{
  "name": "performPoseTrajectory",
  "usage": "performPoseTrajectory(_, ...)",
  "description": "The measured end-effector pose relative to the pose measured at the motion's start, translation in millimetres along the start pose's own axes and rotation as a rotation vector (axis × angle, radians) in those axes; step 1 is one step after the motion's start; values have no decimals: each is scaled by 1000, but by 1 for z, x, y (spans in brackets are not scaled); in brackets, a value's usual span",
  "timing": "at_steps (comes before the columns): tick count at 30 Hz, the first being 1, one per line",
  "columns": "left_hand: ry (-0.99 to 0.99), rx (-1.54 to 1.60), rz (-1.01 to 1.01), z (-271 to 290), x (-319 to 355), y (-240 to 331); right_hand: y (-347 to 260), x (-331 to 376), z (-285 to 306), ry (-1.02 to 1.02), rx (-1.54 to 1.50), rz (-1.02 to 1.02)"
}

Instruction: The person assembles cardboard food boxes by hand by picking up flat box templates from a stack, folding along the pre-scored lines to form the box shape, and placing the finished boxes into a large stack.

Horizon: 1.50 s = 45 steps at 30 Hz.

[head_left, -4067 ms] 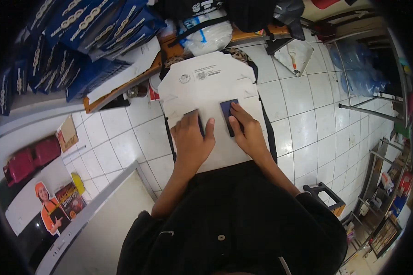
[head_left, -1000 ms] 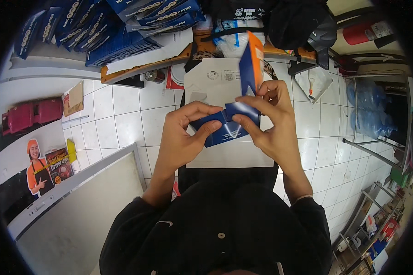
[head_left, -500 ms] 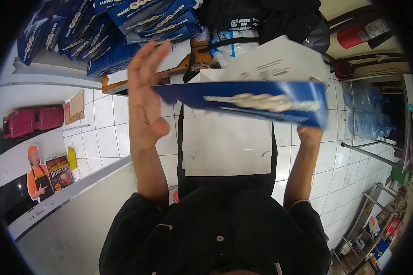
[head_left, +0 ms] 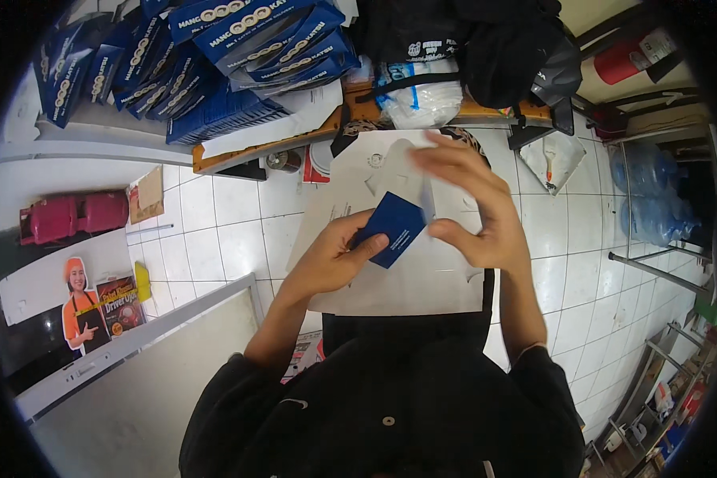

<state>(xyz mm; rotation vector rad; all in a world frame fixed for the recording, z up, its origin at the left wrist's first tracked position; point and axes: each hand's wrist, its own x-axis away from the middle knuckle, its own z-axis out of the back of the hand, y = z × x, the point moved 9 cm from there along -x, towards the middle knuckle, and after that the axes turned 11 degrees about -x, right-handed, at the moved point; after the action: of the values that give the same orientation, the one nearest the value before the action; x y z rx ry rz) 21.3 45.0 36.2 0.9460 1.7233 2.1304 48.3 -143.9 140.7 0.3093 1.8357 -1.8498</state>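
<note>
Half a second ago the long blue side of the carton stretched between my hands, its right end at my right hand while my left stood loose by the other end; now the roles have swapped. My left grip (head_left: 327,259) is clamped on the small blue panel (head_left: 394,227), thumb pressed on its printed face, the fingers mostly hidden behind. My right grip (head_left: 490,219) stands apart, thumb and fingers spread and the fingertips blurred, just to the right of that panel; I see nothing held in it. The panel has turned to lie tilted, directly between my two grips, so I judge that the left alone is steadying it and the right is free. Below and around both grips lies the pale flat cardboard (head_left: 434,299), partly covered by my hands; I cannot tell how its layers overlap. Beyond my left grip, up and to the left, the blue cartons (head_left: 223,119) are heaped, and straight ahead of both grips a clear plastic bag (head_left: 434,107) rests on the wood-edged table (head_left: 482,115).
</note>
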Motion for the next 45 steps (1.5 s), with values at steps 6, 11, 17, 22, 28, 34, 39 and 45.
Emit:
performPoseTrajectory(6,18,217,109,14,-3,-20,5,-12,-33,-360,201,-114)
performPoseTrajectory(11,89,576,141,8,3,-10,8,-8,-37,-126,371,-194)
performPoseTrajectory(17,129,263,133,18,6,1,-2,3,-47,-51,377,-130)
performPoseTrajectory(22,136,164,125,25,5,12,-3,7,-48,-28,370,-135)
performPoseTrajectory(28,32,51,80,27,-3,41,-7,12,-49,-82,289,-211)
performPoseTrajectory(34,-20,-201,-48,21,-6,66,-3,26,-36,31,285,-345)
performPoseTrajectory(39,-41,-212,45,18,-4,52,-10,36,-54,51,314,-206)
performPoseTrajectory(45,330,-662,-179,25,28,120,19,54,-37,34,101,-437)
